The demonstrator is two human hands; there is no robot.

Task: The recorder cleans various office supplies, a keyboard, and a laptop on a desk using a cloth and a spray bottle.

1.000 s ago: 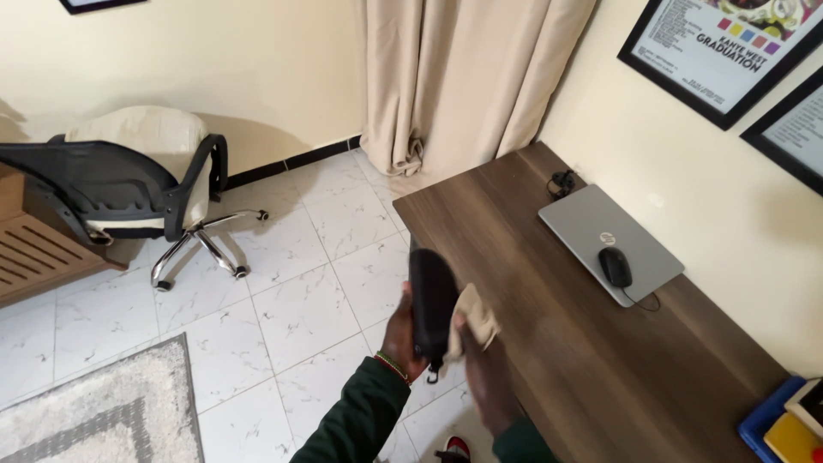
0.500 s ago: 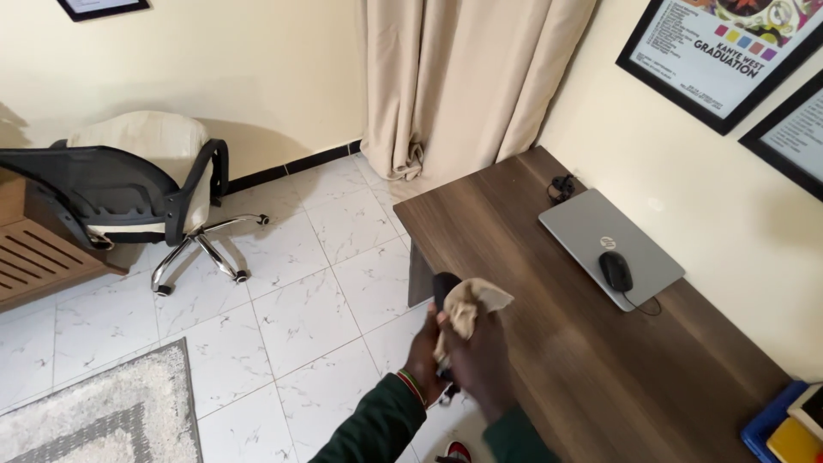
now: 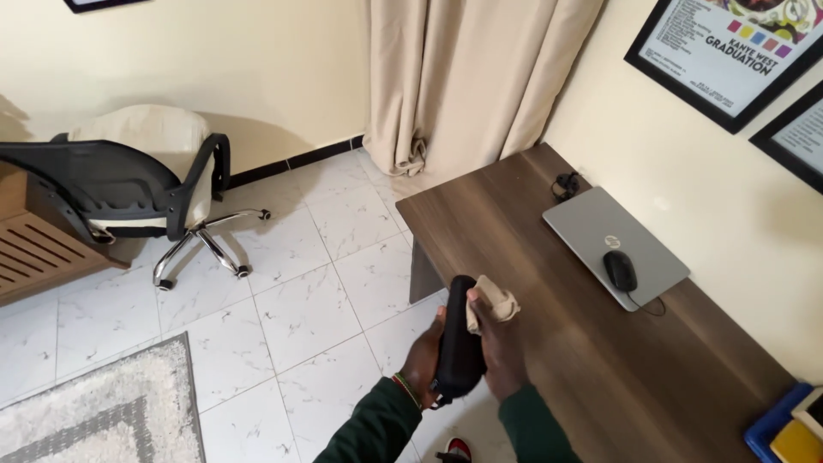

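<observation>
Two bare hands, left hand [image 3: 426,358] and right hand [image 3: 501,347], emerging from long dark green sleeves, left sleeve [image 3: 367,426] and right sleeve [image 3: 536,429], both of a soft, matte fabric with loose folds near the cuffs. Around the left wrist, just above the left sleeve's cuff, a thin beaded bracelet [image 3: 400,385] in red, green and pale bands. Below the sleeves, between them, the toe of a red and black shoe [image 3: 457,449]

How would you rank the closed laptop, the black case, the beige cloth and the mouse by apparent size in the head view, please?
1. laptop
2. black case, though it is nearer the camera
3. beige cloth, bunched
4. mouse, looks close to the cloth
</observation>
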